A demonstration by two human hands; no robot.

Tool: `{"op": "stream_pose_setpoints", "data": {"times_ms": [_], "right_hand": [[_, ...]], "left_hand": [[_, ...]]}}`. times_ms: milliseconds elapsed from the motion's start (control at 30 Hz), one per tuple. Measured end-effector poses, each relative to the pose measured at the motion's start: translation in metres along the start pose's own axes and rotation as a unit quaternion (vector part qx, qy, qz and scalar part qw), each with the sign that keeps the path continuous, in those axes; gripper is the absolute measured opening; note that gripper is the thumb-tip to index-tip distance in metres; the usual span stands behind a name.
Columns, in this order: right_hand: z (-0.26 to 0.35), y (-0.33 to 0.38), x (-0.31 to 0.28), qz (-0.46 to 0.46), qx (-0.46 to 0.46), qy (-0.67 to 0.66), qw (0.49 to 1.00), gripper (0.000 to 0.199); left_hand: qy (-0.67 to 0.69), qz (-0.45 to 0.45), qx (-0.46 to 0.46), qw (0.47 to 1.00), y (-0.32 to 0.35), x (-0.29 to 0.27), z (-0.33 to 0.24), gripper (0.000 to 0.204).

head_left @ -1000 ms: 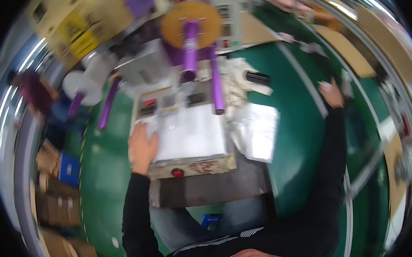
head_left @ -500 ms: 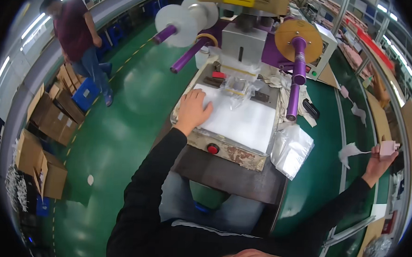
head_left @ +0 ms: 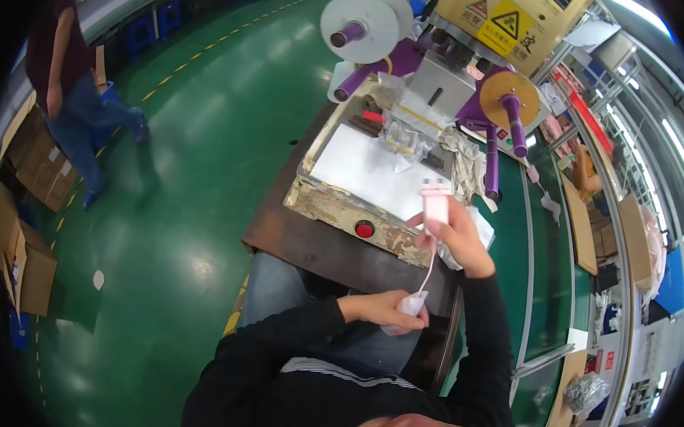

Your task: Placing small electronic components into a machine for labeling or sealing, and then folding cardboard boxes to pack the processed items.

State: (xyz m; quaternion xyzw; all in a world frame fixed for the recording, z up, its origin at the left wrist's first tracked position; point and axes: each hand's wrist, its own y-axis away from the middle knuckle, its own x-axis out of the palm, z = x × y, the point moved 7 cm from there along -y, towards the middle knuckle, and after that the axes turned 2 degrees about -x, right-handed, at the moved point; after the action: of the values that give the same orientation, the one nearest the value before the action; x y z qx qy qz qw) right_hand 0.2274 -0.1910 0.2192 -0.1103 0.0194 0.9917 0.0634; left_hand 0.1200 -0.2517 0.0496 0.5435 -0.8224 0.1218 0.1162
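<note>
r hand (head_left: 455, 233) clamped on pink part (head_left: 435, 200), held up just near the desk (head_left: 302, 242) edge; l hand (head_left: 387, 309) pinches its white tag (head_left: 413, 304) lower down, cord between. part picked up, not yet on white plate (head_left: 360, 168).

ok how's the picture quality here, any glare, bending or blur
Head view: the fisheye bends the conveyor rails at the right rim, with black corners; ceiling lights glare on the glossy green floor; the right hand holding the pink device and the left hand look sharp, with no motion smear.
</note>
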Motion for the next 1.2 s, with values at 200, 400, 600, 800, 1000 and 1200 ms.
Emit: {"op": "stream_pose_setpoints", "data": {"times_ms": [200,400,600,800,1000,1200], "right_hand": [[-0.093,-0.102,-0.045,-0.160,0.036,0.215,0.963,0.059],[-0.085,-0.175,-0.066,-0.281,0.015,0.394,0.875,0.084],[-0.076,-0.215,-0.078,-0.213,0.123,0.539,0.806,0.088],[-0.075,-0.245,-0.074,-0.180,0.064,0.629,0.753,0.076],[-0.075,-0.244,-0.062,-0.240,-0.164,0.725,0.625,0.068],[-0.086,-0.238,-0.063,-0.206,-0.092,0.648,0.727,0.071]], "left_hand": [[-0.623,-0.398,-0.041,0.672,0.107,-0.105,-0.160,0.043],[-0.739,-0.516,0.053,0.431,0.126,-0.194,-0.201,0.041],[-0.690,-0.549,0.108,0.460,0.125,-0.208,-0.161,0.047],[-0.661,-0.556,0.122,0.489,0.130,-0.215,-0.165,0.045],[-0.661,-0.558,0.119,0.488,0.128,-0.215,-0.168,0.040],[-0.667,-0.561,0.098,0.481,0.118,-0.219,-0.162,0.040]]}}
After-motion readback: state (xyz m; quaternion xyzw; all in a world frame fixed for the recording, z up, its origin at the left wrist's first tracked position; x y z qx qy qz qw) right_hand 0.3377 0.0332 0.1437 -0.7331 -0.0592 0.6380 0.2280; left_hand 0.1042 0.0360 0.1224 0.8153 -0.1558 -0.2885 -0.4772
